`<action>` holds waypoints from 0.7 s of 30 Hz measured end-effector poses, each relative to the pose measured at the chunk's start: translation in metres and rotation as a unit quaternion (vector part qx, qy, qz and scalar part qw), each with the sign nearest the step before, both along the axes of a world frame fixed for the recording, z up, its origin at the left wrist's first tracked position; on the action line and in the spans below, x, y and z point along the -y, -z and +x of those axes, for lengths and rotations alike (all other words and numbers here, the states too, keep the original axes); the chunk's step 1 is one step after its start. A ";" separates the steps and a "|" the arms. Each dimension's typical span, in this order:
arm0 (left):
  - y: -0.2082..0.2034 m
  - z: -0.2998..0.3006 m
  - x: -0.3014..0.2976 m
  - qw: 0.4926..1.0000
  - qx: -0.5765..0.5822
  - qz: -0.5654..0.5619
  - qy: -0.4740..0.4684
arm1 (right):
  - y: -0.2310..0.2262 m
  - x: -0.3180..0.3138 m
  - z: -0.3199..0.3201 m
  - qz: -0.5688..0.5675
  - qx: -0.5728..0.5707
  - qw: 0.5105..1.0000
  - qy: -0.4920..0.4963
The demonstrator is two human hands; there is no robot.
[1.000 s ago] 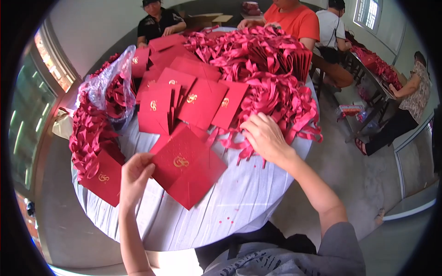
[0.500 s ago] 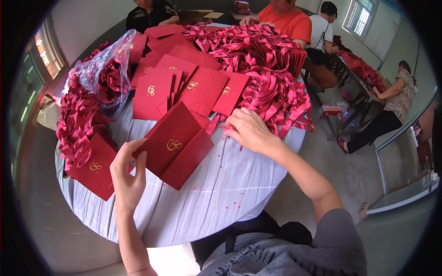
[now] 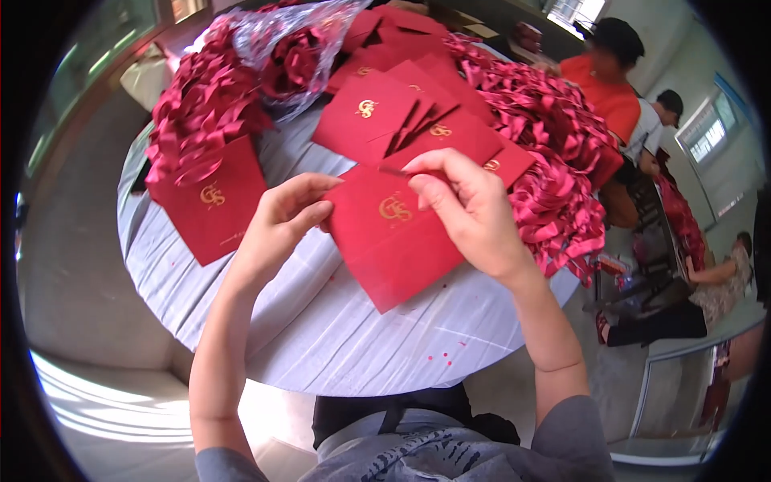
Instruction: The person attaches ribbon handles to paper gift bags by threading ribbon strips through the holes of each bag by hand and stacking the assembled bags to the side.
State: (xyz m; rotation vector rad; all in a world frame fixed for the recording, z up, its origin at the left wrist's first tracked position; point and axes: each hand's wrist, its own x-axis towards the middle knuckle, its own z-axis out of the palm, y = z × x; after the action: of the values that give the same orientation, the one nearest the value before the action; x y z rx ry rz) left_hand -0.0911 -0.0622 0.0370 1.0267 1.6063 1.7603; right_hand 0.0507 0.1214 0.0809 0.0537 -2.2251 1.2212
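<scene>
2 hands (image 3: 281, 225), 1 held red envelope (image 3: 393, 241), 1 round table (image 3: 345, 337)

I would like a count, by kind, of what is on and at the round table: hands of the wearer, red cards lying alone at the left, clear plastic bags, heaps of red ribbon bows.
Wearer's hands: 2, left hand and right hand, both on one red card
Red card alone at left: 1
Clear plastic bag: 1
Ribbon bow heaps: 2, left, right
Total: 6
</scene>
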 end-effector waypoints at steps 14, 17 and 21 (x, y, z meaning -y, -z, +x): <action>-0.001 0.013 -0.001 0.999 -0.021 0.028 0.003 | 0.033 0.026 -0.007 0.176 0.002 0.981 0.078; 0.000 0.014 -0.003 0.999 -0.038 0.034 -0.005 | 0.034 0.027 -0.005 0.206 -0.010 0.975 0.087; -0.003 0.017 -0.002 0.999 -0.048 0.015 0.000 | 0.037 0.027 -0.006 0.218 -0.071 0.969 0.096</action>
State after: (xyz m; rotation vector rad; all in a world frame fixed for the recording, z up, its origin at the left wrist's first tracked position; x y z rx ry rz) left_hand -0.0739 -0.0601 0.0401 1.1408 1.6424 1.7630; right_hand 0.0446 0.0939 0.0444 0.0929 -2.2703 0.5916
